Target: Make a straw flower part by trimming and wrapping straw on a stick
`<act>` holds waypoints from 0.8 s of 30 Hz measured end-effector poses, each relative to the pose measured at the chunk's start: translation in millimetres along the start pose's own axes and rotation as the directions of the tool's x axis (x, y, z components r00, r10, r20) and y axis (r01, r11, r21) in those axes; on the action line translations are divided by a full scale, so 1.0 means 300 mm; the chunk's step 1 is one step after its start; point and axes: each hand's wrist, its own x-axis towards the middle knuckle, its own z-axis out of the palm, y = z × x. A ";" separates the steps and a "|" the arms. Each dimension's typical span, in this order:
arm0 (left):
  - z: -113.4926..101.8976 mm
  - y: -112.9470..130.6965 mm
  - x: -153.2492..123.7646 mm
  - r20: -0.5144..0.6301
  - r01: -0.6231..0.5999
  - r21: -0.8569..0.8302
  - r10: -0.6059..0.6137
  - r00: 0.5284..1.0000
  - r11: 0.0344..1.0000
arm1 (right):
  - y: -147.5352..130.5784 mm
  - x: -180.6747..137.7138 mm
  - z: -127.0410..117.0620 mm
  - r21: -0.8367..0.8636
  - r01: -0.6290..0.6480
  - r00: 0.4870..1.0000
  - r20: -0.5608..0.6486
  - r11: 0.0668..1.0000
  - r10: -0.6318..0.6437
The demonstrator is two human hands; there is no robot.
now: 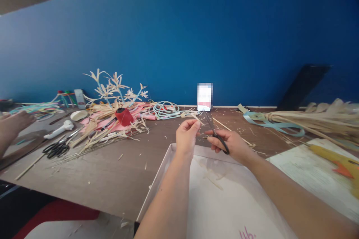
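My right hand [224, 140] is closed round the handles of a pair of dark scissors [211, 124], whose blades point up and away from me. To their left, my left hand [187, 134] pinches a thin pale strip [199, 119] that looks like dried husk. The strip's tip lies close to the blades; whether they touch I cannot tell. Both hands are above the far edge of a shallow white box [218, 201]. Inside the box are a few pale scraps [214, 183] and some handwriting.
A lit phone [204, 97] leans against the blue wall. Left are husk flowers [108, 89], a red spool [124, 117], black-handled scissors [57, 148], and a white glue gun [59, 130]; another person's hand [14, 125] is at far left. Right are a husk bundle [316, 119] and a yellow glue gun [333, 158].
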 end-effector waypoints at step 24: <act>-0.070 0.101 -0.083 0.386 -0.231 0.870 -0.309 0.869 0.435 | 0.012 0.020 -0.050 0.033 0.029 0.962 -0.274 0.999 -0.019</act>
